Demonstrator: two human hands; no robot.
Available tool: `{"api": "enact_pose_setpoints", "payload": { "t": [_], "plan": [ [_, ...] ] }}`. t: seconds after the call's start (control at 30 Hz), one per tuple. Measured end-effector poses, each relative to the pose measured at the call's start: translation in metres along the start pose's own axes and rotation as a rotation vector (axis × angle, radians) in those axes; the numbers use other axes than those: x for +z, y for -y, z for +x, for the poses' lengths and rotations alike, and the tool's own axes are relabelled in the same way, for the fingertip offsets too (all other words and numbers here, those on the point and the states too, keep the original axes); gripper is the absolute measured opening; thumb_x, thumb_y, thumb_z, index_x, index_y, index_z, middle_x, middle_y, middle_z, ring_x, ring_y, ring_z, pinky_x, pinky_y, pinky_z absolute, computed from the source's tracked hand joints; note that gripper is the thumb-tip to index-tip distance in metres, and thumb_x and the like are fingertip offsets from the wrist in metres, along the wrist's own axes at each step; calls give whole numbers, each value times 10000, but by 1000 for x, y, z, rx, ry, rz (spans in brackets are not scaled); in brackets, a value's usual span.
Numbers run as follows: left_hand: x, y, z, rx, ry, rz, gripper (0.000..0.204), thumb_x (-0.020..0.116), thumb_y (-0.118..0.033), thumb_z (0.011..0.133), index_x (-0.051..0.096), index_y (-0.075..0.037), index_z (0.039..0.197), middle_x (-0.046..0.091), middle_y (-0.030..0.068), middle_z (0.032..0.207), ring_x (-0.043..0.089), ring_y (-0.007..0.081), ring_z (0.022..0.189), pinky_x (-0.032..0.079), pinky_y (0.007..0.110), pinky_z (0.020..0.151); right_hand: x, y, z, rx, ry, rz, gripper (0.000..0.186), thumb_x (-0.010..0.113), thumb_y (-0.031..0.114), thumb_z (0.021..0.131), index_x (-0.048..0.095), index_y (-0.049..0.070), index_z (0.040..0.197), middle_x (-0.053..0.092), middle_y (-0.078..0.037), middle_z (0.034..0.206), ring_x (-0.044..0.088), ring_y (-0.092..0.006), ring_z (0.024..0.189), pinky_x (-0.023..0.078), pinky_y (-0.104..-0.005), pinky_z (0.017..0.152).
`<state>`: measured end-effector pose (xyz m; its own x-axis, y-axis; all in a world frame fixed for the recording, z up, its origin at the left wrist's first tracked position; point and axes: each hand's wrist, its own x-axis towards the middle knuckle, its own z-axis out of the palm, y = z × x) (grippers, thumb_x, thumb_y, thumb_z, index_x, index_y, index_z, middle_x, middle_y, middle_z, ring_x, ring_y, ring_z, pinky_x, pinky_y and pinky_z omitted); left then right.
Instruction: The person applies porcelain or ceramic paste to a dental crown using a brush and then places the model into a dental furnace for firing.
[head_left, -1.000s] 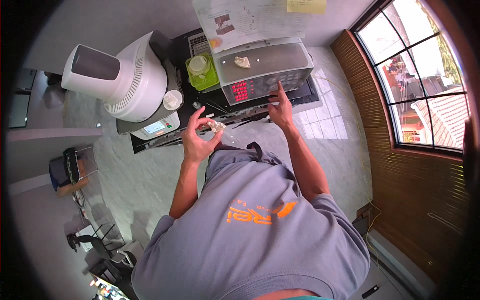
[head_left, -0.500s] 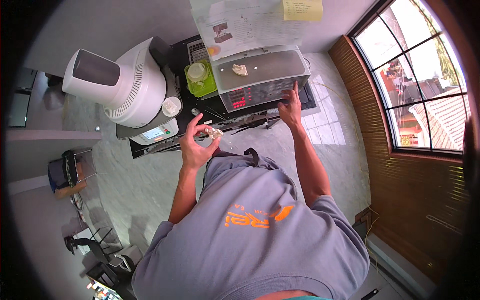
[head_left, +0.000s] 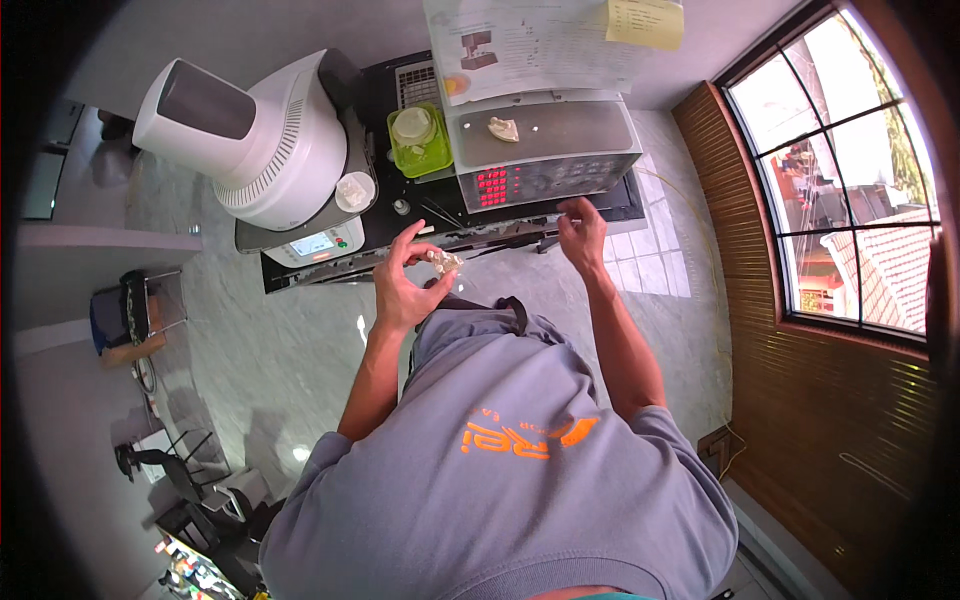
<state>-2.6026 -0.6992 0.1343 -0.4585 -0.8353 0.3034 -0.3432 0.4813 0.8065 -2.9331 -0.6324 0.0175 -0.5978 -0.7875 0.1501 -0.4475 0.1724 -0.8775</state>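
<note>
My left hand [head_left: 405, 280] pinches a small, uneven cream-white piece [head_left: 446, 262], like a dental cast, between thumb and fingertips just in front of the bench edge. My right hand [head_left: 583, 238] hovers at the bench's front edge, below the right end of the grey control box [head_left: 560, 180]. Its fingers are curled in, and nothing shows in them. Red lit digits glow on the left part of the box's front panel. On the box's top lies another cream piece [head_left: 503, 129], curved, with small white bits beside it.
Left on the bench [head_left: 380, 235] stands a white furnace-like machine [head_left: 280, 150] with a lit screen; a round white dish [head_left: 355, 192] of pale pieces sits beside it. A green basket [head_left: 420, 150] holds a lidded tub. Tweezers [head_left: 440, 212] and a small jar [head_left: 401, 207] lie nearby.
My right hand has come away from the control box's panel, and its stretched index finger has curled in. My left hand still holds the cream piece. The view has shifted slightly.
</note>
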Motion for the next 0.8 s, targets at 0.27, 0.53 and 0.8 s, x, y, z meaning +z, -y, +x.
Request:
{"api": "enact_pose_setpoints", "payload": {
  "t": [0.27,0.53,0.8],
  "plan": [
    [-11,8,-12,-71,-34,5,862,927,-174,740,544,-69,1505,806,62,1012,756,198,907,551,349,833,30,53,-43,34,250,107,104,702,54,905,747,-6,977,769,-104,846,741,-153,792,578,-327,732],
    [-3,16,18,-12,51,-133,871,938,-176,751,536,-45,1512,802,70,1054,757,187,937,578,369,871,37,100,-53,103,404,419,142,784,57,950,756,-33,1057,794,-84,993,750,-135,940,605,-308,897],
    [5,15,77,121,223,-226,865,927,-119,750,530,-40,1515,804,109,1063,783,204,931,621,348,897,22,151,-49,214,332,572,193,729,-3,996,743,-61,1179,782,-115,1132,741,-165,1064,590,-317,983]
  ]
}}
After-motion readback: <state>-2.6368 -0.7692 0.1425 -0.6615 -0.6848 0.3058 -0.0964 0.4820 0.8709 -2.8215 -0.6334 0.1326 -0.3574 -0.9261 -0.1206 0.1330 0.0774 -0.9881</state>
